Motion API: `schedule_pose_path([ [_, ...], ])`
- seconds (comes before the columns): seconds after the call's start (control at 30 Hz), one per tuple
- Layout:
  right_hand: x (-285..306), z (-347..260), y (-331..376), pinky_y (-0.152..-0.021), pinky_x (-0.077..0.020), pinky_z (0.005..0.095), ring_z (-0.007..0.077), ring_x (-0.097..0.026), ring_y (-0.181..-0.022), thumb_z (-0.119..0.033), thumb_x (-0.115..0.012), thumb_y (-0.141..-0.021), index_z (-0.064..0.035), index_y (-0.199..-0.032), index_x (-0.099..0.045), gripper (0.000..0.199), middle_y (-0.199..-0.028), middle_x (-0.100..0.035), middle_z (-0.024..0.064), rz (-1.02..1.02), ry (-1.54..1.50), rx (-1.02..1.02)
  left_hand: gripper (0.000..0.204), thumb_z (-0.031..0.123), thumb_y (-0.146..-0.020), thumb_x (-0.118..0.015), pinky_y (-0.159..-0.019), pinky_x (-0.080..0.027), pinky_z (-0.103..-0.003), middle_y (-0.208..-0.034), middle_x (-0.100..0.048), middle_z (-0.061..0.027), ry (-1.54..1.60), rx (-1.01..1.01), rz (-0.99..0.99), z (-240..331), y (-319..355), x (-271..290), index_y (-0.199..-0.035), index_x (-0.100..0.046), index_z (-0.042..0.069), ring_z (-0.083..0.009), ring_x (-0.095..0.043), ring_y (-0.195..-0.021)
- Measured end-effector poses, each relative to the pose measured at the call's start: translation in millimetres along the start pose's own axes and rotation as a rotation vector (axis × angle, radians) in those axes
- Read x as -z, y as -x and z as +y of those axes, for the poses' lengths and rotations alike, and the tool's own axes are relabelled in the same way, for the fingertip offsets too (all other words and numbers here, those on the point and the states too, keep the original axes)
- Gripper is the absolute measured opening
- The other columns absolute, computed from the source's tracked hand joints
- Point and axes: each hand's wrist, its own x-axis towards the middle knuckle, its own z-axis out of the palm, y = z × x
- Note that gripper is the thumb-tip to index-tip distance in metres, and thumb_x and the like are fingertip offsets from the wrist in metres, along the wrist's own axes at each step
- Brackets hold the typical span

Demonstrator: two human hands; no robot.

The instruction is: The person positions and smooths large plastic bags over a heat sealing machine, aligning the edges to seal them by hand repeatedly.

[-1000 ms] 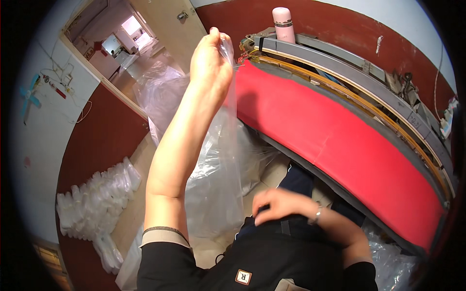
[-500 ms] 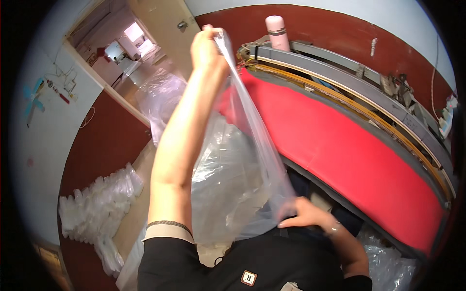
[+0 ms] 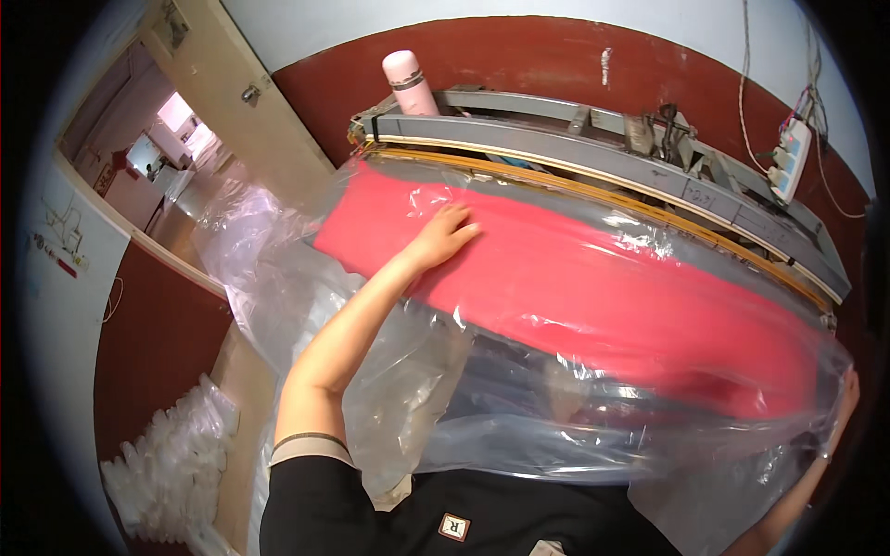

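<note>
A large clear plastic sheet (image 3: 593, 371) lies spread across the long red padded surface (image 3: 575, 287) in mid-frame. The left hand (image 3: 443, 236) presses flat on it, fingers extended. At the right edge, the right hand (image 3: 845, 400) grips the sheet's edge.

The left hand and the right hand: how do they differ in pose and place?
The left hand lies flat, fingers spread, on the clear plastic sheet over the red pad; the right hand is at the sheet's far right edge and seems to grip it there. The left hand shows fully, near the pad's left end; the right hand is mostly hidden behind the plastic. Both touch the same sheet.
</note>
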Motion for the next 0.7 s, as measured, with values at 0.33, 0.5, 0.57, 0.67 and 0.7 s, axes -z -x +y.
schedule_pose_path([
  [0.33,-76.3,-12.8,28.6,-0.054,-0.0326,0.0225,0.0049,-0.037,-0.062,-0.007,-0.052,-0.08,-0.0028,-0.067,-0.047,0.014,-0.062,-0.04,-0.0035,-0.361,0.123,-0.034,0.047,0.03,-0.083,-0.052,-0.102,-0.023,-0.041,-0.127,-0.04,-0.022,0.047,0.151,-0.039,-6.5,2.4,-24.2,-0.118,-0.046,-0.001,-0.0357,-0.03,-0.123],
  [0.5,-79.6,-95.7,46.4,-0.05,-0.0375,0.0203,0.0061,-0.046,-0.054,-0.006,-0.067,-0.064,-0.0055,-0.064,-0.051,0.017,-0.057,-0.047,-0.0049,-0.832,0.126,-0.148,0.047,0.033,-0.085,-0.05,-0.103,-0.023,-0.038,-0.131,-0.037,-0.0169,-0.369,0.183,0.008,-60.8,14.7,3.3,-0.122,-0.046,0.005,-0.0298,-0.03,-0.125],
  [0.57,-53.1,-85.7,24.6,-0.047,-0.0413,0.0311,0.0156,-0.053,-0.05,-0.013,-0.064,-0.064,-0.0004,-0.061,-0.055,0.016,-0.053,-0.053,0.0075,-0.622,0.711,0.061,0.044,0.027,-0.087,-0.048,-0.104,-0.021,-0.036,-0.133,-0.036,-0.0155,-0.301,0.192,-0.025,-95.4,26.9,23.4,-0.124,-0.044,0.005,-0.0272,-0.029,-0.126],
  [0.67,-20.6,-62.8,9.2,-0.065,-0.0454,0.0402,0.032,-0.059,-0.077,-0.018,-0.053,-0.077,-0.0021,-0.082,-0.06,0.019,-0.078,-0.059,0.0207,0.293,0.902,-0.099,0.041,0.023,-0.089,-0.044,-0.104,-0.02,-0.034,-0.136,-0.031,-0.0152,-0.447,0.137,-0.007,-132.2,40.0,42.4,-0.125,-0.042,0.004,-0.0266,-0.028,-0.127],
  [0.7,-19.4,-59.7,7.9,-0.069,-0.0455,0.0388,0.0312,-0.058,-0.082,-0.015,-0.054,-0.076,-0.0029,-0.089,-0.059,0.018,-0.085,-0.059,0.0186,0.508,0.913,-0.012,0.042,0.023,-0.089,-0.043,-0.104,-0.02,-0.035,-0.136,-0.031,-0.0147,-0.418,0.169,-0.022,-140.3,44.4,45.4,-0.127,-0.04,0.005,-0.0267,-0.026,-0.127],
])
